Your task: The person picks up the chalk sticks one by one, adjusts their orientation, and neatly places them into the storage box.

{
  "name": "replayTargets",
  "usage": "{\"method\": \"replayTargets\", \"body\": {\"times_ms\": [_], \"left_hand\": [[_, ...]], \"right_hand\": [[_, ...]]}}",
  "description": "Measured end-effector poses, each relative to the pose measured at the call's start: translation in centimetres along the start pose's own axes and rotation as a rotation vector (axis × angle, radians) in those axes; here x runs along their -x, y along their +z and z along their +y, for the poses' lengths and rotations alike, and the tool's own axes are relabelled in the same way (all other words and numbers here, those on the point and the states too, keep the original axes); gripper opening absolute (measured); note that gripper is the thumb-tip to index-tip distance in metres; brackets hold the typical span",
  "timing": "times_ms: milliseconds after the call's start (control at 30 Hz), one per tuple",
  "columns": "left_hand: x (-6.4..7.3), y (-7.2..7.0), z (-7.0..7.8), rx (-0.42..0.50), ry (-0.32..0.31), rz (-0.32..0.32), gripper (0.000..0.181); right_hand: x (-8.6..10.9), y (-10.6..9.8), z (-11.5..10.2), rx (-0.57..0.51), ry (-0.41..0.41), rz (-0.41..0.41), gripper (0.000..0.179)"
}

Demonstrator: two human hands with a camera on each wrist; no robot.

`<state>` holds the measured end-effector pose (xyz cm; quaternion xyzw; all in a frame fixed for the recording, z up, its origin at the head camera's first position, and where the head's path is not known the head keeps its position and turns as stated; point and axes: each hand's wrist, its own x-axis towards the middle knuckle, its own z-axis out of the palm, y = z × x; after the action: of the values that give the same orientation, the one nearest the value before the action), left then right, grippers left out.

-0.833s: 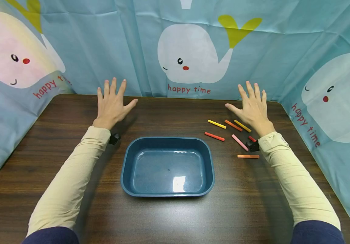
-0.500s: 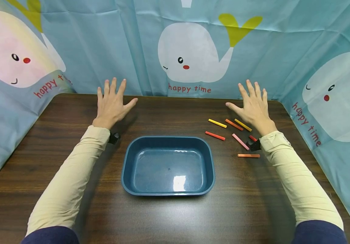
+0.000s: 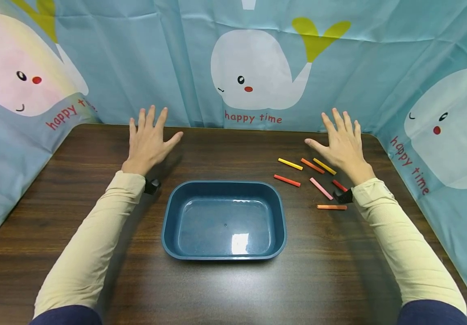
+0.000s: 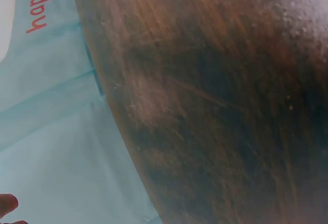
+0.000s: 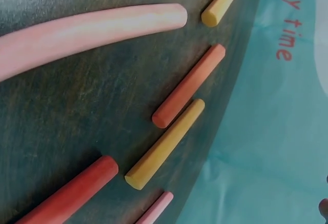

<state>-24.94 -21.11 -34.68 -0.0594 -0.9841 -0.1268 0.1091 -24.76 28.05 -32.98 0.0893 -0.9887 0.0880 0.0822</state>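
My left hand (image 3: 146, 145) hovers over the far left of the table, fingers spread and holding nothing. On the far right my right hand (image 3: 344, 146) is likewise spread and holds nothing, above several coloured chalk sticks. In the head view these include a yellow chalk (image 3: 290, 164), an orange chalk (image 3: 312, 165), a dark yellow chalk (image 3: 324, 166), a red chalk (image 3: 287, 180), a pink chalk (image 3: 320, 188) and a light orange chalk (image 3: 331, 207). Another red chalk (image 3: 340, 185) lies by the right wrist. A further pink chalk (image 5: 155, 208) shows in the right wrist view.
A blue rectangular plastic tray (image 3: 224, 257) with nothing in it stands on the dark wooden table (image 3: 225, 293), between the arms. A pale blue curtain (image 3: 136, 54) with whale prints rises along the table's back and side edges. Black wrist cameras hang beneath both wrists.
My right hand has shifted slightly to the right and toward me, uncovering more of the red chalk by the wrist. The left hand has barely moved; chalks and tray stay put.
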Motion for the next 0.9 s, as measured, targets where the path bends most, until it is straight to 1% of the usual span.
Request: {"method": "replayTargets", "body": {"times_ms": [367,733,900], "left_hand": [[1.2,-0.6,0.2,0.016,0.028,0.020,0.082],[2.5,-1.1,0.4,0.013,0.055,0.037,0.081],[3.2,-1.3,0.7,0.010,0.070,0.049,0.081]], "right_hand": [[0.9,-0.5,-0.7,-0.032,-0.028,0.012,0.095],[2.2,-1.0,-0.6,-0.065,-0.018,0.020,0.094],[3.0,-1.3,-0.6,-0.076,-0.034,0.030,0.092]]}}
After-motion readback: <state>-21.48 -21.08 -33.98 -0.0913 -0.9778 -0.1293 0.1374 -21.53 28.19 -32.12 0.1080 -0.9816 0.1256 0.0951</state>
